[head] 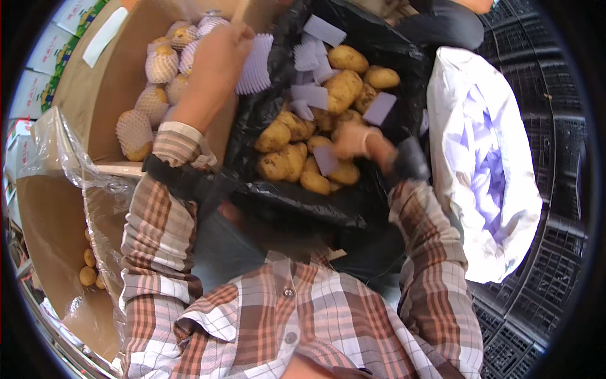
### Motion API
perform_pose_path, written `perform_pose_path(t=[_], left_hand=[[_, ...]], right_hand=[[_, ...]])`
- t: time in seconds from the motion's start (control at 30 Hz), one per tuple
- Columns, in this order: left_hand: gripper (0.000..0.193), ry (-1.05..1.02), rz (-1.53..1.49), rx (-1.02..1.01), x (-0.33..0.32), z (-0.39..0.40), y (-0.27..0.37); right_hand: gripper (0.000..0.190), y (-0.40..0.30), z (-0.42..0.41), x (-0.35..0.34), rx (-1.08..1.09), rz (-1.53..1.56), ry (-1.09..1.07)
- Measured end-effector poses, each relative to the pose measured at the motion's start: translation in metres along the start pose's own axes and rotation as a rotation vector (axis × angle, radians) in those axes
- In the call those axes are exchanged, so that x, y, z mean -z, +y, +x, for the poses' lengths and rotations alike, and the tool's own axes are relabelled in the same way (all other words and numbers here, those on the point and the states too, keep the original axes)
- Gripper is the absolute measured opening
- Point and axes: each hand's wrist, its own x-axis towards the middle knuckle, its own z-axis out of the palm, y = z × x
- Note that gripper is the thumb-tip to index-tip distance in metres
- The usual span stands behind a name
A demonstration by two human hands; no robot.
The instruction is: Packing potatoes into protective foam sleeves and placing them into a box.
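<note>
My left hand (220, 66) is over the inner side of a cardboard box (111, 94), its fingers curled. A lilac foam net sleeve (255, 65) hangs right beside the fingertips; whether they grip it is hidden. Below that hand lie several potatoes in white foam nets (162, 64). My right hand (352, 139), blurred by motion, reaches down among bare potatoes (344, 90) in a container lined with black plastic (303, 201). Its fingers are too unclear to show a hold. Loose lilac foam sleeves (380, 108) are scattered over those potatoes, one of them (325, 160) beside my right hand.
A white sack (447, 142) filled with lilac foam sleeves (487, 180) stands at the right, on black plastic crates (544, 270). At lower left, a plastic-lined cardboard box (52, 222) holds a few small potatoes (88, 275). Printed cartons (54, 52) are stacked at far left.
</note>
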Motion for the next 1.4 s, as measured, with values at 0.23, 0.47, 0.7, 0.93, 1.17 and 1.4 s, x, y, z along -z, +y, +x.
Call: perform_pose_path(t=[0.23, 0.47, 0.7, 0.93, 1.17, 1.4], left_hand=[[0.017, 0.041, 0.454, 0.079, 0.009, -0.011, -0.002], [0.017, 0.123, -0.052, 0.283, 0.028, -0.008, -0.005], [0.036, -0.078, -1.196, 0.674, 0.023, -0.043, 0.037], [0.042, -0.416, -1.861, 0.660, 0.022, -0.096, 0.074], [0.044, -0.541, -1.662, 0.647, 0.046, -0.106, 0.075], [0.041, 0.083, -1.148, 0.374, 0.063, -0.084, 0.072]], right_hand=[[0.065, -0.036, 0.018, -0.081, -0.164, 0.314, 0.129], [0.096, -0.010, -0.014, -0.021, -0.153, 0.810, 0.384], [0.056, -0.045, -0.068, 0.051, 0.886, 1.947, 0.946], [0.048, -0.087, -0.077, 0.064, 0.780, 2.141, 0.987], [0.039, -0.111, -0.077, 0.053, 0.920, 1.846, 1.024], [0.020, -0.105, -0.135, 0.096, 0.527, 0.999, 1.480]])
